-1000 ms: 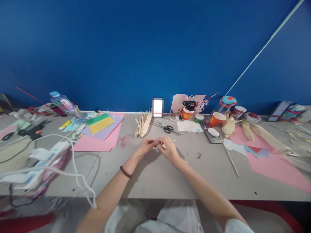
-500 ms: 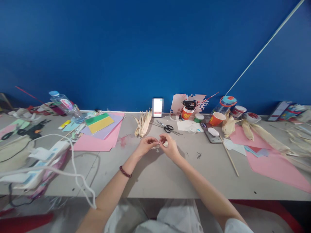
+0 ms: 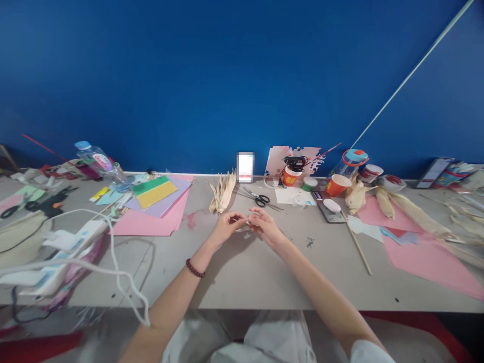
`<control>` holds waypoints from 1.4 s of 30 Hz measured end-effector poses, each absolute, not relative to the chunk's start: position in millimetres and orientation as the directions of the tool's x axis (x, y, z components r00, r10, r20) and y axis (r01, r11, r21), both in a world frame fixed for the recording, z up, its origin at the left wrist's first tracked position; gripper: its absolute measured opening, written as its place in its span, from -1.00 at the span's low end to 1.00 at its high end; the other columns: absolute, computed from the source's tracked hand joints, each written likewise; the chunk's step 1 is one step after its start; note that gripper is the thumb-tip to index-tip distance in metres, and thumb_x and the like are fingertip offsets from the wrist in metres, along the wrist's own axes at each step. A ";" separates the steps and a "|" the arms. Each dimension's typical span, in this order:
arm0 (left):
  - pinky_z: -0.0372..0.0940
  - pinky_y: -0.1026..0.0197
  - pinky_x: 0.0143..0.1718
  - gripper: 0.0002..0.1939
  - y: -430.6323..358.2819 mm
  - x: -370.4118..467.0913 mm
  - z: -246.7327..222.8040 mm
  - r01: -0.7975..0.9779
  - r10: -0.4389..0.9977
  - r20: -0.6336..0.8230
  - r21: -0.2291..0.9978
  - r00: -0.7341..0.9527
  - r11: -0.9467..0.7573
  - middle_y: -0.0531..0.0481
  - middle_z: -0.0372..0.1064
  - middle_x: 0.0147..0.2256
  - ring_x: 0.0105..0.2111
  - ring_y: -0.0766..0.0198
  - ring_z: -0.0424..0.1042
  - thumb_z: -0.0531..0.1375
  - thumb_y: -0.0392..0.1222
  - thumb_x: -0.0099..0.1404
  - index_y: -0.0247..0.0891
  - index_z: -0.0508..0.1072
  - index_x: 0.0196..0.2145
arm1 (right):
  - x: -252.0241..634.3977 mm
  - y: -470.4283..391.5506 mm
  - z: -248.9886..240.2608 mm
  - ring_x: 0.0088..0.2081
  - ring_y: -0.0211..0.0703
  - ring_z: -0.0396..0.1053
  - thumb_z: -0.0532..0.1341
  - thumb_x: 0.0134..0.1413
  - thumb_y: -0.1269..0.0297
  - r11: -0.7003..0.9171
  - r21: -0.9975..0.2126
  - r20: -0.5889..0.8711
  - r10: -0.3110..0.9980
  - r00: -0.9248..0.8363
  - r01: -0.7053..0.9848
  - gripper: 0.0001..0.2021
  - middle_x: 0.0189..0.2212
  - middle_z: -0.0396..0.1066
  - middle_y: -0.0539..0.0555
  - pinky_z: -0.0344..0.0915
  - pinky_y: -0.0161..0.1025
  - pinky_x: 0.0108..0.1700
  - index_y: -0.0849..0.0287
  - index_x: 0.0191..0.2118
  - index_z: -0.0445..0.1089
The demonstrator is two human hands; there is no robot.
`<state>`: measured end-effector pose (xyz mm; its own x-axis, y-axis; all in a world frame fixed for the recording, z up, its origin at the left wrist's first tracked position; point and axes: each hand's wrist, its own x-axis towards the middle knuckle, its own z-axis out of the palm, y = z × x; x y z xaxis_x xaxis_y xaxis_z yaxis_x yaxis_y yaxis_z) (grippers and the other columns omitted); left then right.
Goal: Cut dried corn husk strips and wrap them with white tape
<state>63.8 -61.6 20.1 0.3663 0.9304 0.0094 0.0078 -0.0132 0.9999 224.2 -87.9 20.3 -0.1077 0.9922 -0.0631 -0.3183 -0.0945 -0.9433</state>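
Note:
Over the middle of the table, my left hand (image 3: pixel 228 227) and my right hand (image 3: pixel 265 228) meet fingertip to fingertip. Both are closed in a pinch on a small pale piece (image 3: pixel 242 229) that looks like corn husk; fingers cover most of it. Just beyond my left hand lies a bundle of dried corn husks (image 3: pixel 223 191). Black-handled scissors (image 3: pixel 260 200) rest past my right hand, blades pointing away to the left. A phone (image 3: pixel 245 167) with a blurred screen stands upright against the blue wall.
Coloured paper sheets (image 3: pixel 162 212), a water bottle (image 3: pixel 100 161) and a white power strip (image 3: pixel 71 254) with looping cable lie left. On the right are an orange paper cup (image 3: pixel 338 185), a flat phone (image 3: pixel 333 216), a wooden stick (image 3: pixel 357 247), corn husks (image 3: pixel 419 214) and pink paper (image 3: pixel 431 262).
My right hand's fingers have shifted slightly and now lie more stretched across toward my left fingertips. Less of the pale piece shows beside my right hand. My left hand has hardly moved.

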 end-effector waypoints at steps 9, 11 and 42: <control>0.07 0.33 -0.53 -0.72 -67.6 64.8 31.9 -0.060 0.941 -0.033 0.997 0.336 0.056 0.09 0.26 -0.57 -0.57 0.43 0.19 0.29 -0.03 -0.01 -0.32 0.41 -0.48 | 222.7 -88.6 15.4 -0.41 -0.23 0.32 0.22 -0.07 0.21 0.227 -0.968 0.232 0.972 0.033 0.102 -0.86 -0.44 0.33 0.01 0.31 -0.28 -0.37 0.13 -0.38 0.31; 0.06 0.33 -0.53 -0.72 -67.6 65.0 32.7 -0.066 0.945 -0.035 0.996 0.326 0.059 0.09 0.25 -0.58 -0.57 0.43 0.18 0.29 -0.03 -0.01 -0.32 0.41 -0.48 | 223.1 -89.9 16.0 -0.39 -0.21 0.32 0.18 -0.02 0.26 0.351 -0.892 0.369 0.929 0.012 0.287 -0.92 -0.41 0.35 0.05 0.30 -0.25 -0.33 0.14 -0.41 0.34; 0.13 0.32 -0.47 -0.76 -55.5 58.3 22.4 0.011 0.981 0.083 0.996 0.175 -0.086 0.07 0.29 -0.53 -0.53 0.40 0.21 0.26 -0.07 0.03 -0.32 0.42 -0.47 | 232.7 -78.2 5.4 -0.44 -0.24 0.30 0.22 -0.08 0.16 0.207 -0.973 0.219 0.966 0.135 0.097 -0.82 -0.46 0.32 0.02 0.30 -0.29 -0.35 0.18 -0.46 0.35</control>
<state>58.3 -55.5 22.4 0.1751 0.9811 0.0828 0.0113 -0.0861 0.9962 232.7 -78.2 5.4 0.1348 0.9663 0.2192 0.0966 0.2074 -0.9735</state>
